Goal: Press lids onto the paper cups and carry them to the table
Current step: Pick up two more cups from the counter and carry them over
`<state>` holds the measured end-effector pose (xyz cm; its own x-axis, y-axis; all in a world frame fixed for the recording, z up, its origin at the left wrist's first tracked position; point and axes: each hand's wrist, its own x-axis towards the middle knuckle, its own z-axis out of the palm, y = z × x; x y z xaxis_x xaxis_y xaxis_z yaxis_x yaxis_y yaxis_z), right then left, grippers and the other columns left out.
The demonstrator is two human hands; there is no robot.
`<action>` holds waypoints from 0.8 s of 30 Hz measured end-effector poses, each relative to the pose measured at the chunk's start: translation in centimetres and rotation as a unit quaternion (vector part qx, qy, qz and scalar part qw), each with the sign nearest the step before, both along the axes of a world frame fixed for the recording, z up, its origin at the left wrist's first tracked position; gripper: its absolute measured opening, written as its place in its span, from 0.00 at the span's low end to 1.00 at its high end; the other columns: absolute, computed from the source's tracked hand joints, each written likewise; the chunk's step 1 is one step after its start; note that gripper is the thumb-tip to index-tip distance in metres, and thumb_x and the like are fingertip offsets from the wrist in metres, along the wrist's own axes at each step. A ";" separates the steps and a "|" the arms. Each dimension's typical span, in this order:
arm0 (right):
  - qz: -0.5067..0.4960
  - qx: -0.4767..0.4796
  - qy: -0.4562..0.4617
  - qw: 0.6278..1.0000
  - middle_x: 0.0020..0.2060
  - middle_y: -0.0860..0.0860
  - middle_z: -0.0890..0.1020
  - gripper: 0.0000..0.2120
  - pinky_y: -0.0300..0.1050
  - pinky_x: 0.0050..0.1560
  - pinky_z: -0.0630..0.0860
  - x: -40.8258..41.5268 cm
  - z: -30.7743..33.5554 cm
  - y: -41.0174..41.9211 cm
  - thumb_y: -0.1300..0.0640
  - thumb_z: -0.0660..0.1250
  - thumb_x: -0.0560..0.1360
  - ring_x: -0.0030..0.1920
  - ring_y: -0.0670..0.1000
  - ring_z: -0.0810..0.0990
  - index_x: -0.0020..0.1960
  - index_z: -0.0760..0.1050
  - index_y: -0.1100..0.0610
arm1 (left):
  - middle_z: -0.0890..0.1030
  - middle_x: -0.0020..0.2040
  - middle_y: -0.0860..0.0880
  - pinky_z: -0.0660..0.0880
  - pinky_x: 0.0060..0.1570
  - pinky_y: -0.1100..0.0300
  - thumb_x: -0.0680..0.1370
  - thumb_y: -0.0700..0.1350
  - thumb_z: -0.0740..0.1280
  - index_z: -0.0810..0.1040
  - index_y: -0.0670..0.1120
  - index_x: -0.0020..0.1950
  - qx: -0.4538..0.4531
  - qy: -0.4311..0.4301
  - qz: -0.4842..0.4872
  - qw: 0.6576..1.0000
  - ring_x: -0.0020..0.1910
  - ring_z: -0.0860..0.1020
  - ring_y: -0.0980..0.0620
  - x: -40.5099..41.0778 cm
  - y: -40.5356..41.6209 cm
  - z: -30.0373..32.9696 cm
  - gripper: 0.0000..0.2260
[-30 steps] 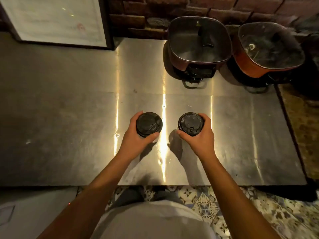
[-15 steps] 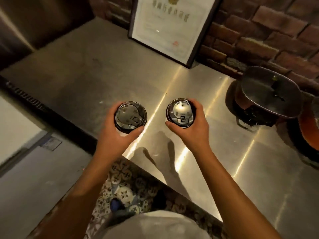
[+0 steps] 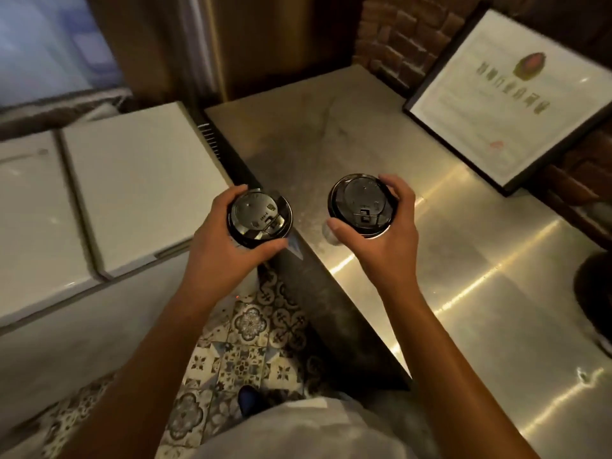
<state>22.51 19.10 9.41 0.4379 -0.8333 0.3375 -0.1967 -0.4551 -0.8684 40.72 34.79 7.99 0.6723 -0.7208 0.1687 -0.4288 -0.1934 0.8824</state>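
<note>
My left hand [image 3: 228, 250] grips 1 lidded cup [image 3: 260, 218] over the counter [image 3: 430, 260] edge; my right hand [image 3: 381, 240] grips the other cup [image 3: 362, 207] above the steel. Squeezing near the rims could pop a lid, and turning fast could tip 1.

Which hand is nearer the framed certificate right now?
Right. The right hand, holding a lidded cup, is over the counter near the framed certificate; the left hand is off the counter's edge.
</note>
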 end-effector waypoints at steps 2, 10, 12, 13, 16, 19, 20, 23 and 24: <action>0.045 0.014 0.003 0.999 0.56 0.23 0.74 0.39 0.33 0.57 0.77 3.2 -0.1 1.8 0.52 0.85 0.65 0.59 0.32 0.77 0.68 0.67 0.42 | 0.73 0.63 0.66 0.67 0.58 0.79 0.62 0.63 0.78 0.66 0.60 0.73 -0.001 -0.007 0.028 1.000 0.61 0.73 0.70 2.1 3.1 0.4 0.41; 0.271 0.034 0.031 0.961 0.65 0.44 0.77 0.37 0.48 0.64 0.80 17.3 -0.3 8.4 0.45 0.82 0.67 0.66 0.44 0.77 0.71 0.70 0.45 | 0.74 0.66 0.58 0.71 0.60 0.72 0.68 0.64 0.77 0.66 0.54 0.75 -0.008 -0.010 0.242 0.970 0.63 0.74 0.62 8.8 15.0 0.3 0.40; 0.322 0.037 0.039 0.945 0.65 0.42 0.77 0.36 0.46 0.64 0.79 21.0 -0.4 10.0 0.44 0.81 0.67 0.66 0.44 0.77 0.71 0.70 0.43 | 0.74 0.65 0.58 0.72 0.59 0.70 0.68 0.66 0.76 0.65 0.54 0.75 -0.001 -0.014 0.297 0.955 0.62 0.75 0.63 10.2 17.5 0.1 0.41; 0.348 0.035 0.037 0.936 0.64 0.40 0.77 0.36 0.43 0.64 0.78 22.8 -0.5 10.9 0.45 0.81 0.67 0.66 0.43 0.76 0.71 0.70 0.44 | 0.74 0.65 0.58 0.73 0.60 0.67 0.67 0.67 0.75 0.65 0.53 0.75 0.002 -0.013 0.322 0.946 0.63 0.75 0.61 10.8 18.7 0.0 0.41; 0.423 0.028 0.030 0.905 0.63 0.36 0.76 0.35 0.35 0.62 0.76 28.1 -0.7 13.7 0.48 0.82 0.68 0.65 0.38 0.76 0.70 0.70 0.46 | 0.74 0.66 0.56 0.74 0.64 0.59 0.67 0.67 0.73 0.64 0.53 0.76 0.001 -0.016 0.389 0.921 0.67 0.74 0.56 12.7 21.9 -0.4 0.42; 0.502 0.025 0.028 0.864 0.63 0.35 0.76 0.34 0.34 0.61 0.75 33.1 -0.8 16.5 0.47 0.81 0.69 0.64 0.38 0.76 0.70 0.71 0.46 | 0.74 0.67 0.55 0.72 0.61 0.70 0.70 0.63 0.76 0.65 0.51 0.76 -0.004 -0.026 0.459 0.888 0.68 0.73 0.57 14.0 24.8 -0.1 0.40; 0.526 0.024 0.025 0.850 0.63 0.36 0.76 0.34 0.34 0.61 0.75 34.7 -0.7 17.5 0.45 0.81 0.68 0.64 0.38 0.76 0.70 0.71 0.46 | 0.74 0.68 0.54 0.71 0.60 0.73 0.71 0.61 0.77 0.65 0.51 0.76 -0.006 -0.029 0.484 0.875 0.67 0.73 0.58 14.3 25.7 0.2 0.39; 0.598 0.029 0.017 0.801 0.63 0.36 0.77 0.34 0.31 0.60 0.74 38.7 -0.2 21.2 0.42 0.78 0.67 0.64 0.37 0.76 0.69 0.71 0.45 | 0.76 0.69 0.52 0.73 0.62 0.68 0.71 0.62 0.76 0.65 0.52 0.76 0.002 -0.037 0.553 0.833 0.67 0.75 0.57 14.2 28.6 0.5 0.38; 0.620 0.035 0.015 0.784 0.64 0.38 0.77 0.34 0.31 0.60 0.74 39.7 0.0 22.6 0.41 0.78 0.67 0.65 0.38 0.76 0.70 0.71 0.45 | 0.76 0.68 0.53 0.75 0.63 0.63 0.70 0.64 0.75 0.65 0.53 0.76 0.003 -0.043 0.575 0.817 0.67 0.75 0.57 13.9 29.6 0.6 0.39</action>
<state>62.23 41.68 9.42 0.9327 0.2224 0.2837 0.3378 -0.2639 -0.9035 54.64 64.41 8.57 0.8920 0.3774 0.2489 -0.0208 -0.5157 0.8565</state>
